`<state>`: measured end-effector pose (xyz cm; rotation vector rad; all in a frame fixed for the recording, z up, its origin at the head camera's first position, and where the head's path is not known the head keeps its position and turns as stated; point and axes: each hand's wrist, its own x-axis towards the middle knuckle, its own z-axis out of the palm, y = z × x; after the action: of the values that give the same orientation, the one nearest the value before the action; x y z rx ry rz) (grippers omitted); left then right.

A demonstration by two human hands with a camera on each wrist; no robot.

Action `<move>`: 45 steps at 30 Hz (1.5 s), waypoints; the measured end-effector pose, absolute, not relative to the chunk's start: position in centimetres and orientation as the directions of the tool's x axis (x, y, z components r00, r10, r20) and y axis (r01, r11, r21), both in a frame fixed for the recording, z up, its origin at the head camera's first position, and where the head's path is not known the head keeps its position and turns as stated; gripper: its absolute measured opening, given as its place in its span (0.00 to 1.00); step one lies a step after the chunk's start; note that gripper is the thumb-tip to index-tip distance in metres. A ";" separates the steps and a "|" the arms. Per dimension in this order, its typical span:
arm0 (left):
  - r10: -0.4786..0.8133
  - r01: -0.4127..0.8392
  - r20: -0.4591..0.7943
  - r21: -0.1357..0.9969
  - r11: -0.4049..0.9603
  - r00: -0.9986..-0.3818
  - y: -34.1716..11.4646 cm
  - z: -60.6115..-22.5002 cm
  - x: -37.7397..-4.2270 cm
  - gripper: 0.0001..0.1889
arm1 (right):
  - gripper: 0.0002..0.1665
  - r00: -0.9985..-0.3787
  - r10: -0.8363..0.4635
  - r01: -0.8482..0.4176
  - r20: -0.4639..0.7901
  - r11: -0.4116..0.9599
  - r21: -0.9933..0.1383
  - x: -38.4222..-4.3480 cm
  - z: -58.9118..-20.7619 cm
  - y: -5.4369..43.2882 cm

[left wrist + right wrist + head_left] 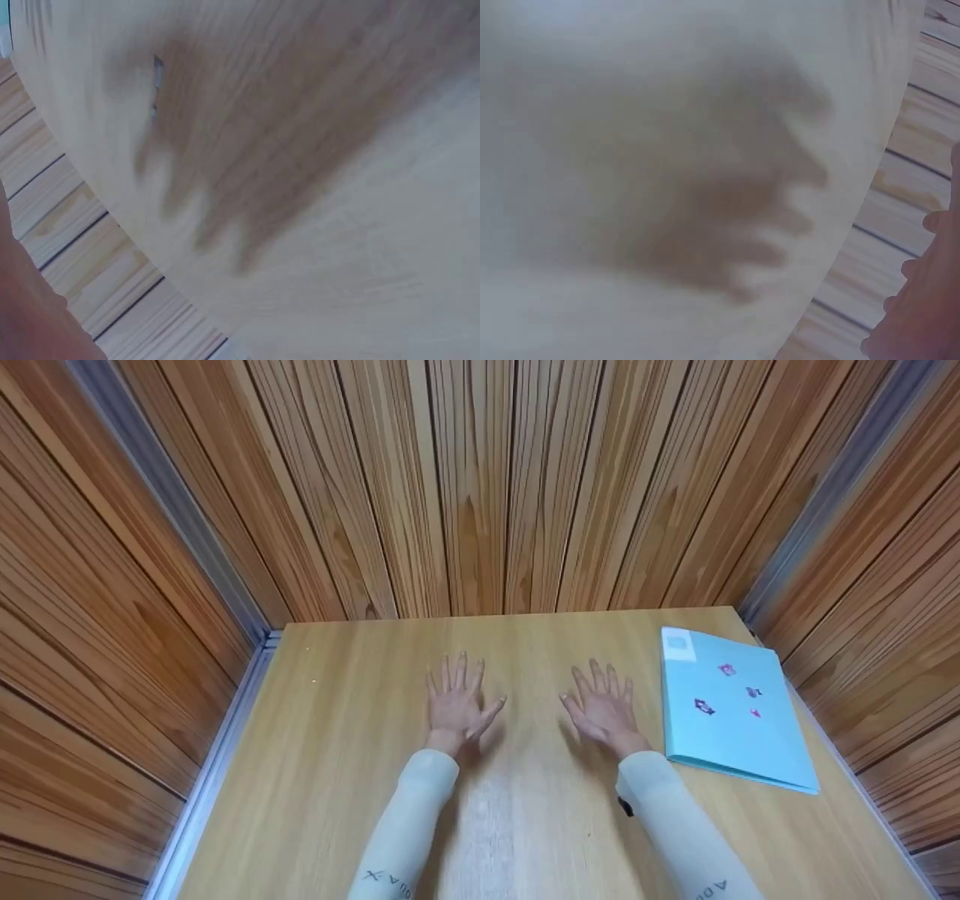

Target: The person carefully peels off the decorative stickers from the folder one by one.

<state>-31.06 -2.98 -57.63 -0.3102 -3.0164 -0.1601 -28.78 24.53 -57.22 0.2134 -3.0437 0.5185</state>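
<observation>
Both hands are held over a wooden table with fingers spread, and neither holds anything. The left hand point(454, 706) is left of the table's middle, its thumb pointing toward the other hand. The right hand point(604, 708) is to the right, nearest to a light blue folder point(731, 720) lying flat on the table's right side. That folder bears several small pink and purple stickers and a pale label at its upper left corner. In the left wrist view, part of the left hand point(37, 307) shows at the lower left; part of the right hand point(922, 300) edges the right wrist view. Shadows of spread fingers fall on the tabletop.
The wooden table point(330, 780) meets a wood-plank wall point(480, 495) at the back. Plank walls with grey metal posts point(172, 502) stand at both sides. Small pale specks dot the table's far left.
</observation>
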 end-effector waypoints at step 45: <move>0.663 0.662 0.043 0.131 0.738 -0.748 17.6 -56.2 -27.0 0.40 | 0.48 -0.977 0.154 0.198 -0.144 0.904 -0.380 -22.8 -57.5 45.7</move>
<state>-27.03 17.62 -56.16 -1.1178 -2.9343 -0.2168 -22.80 45.70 -57.51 -0.2948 -3.1727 0.6518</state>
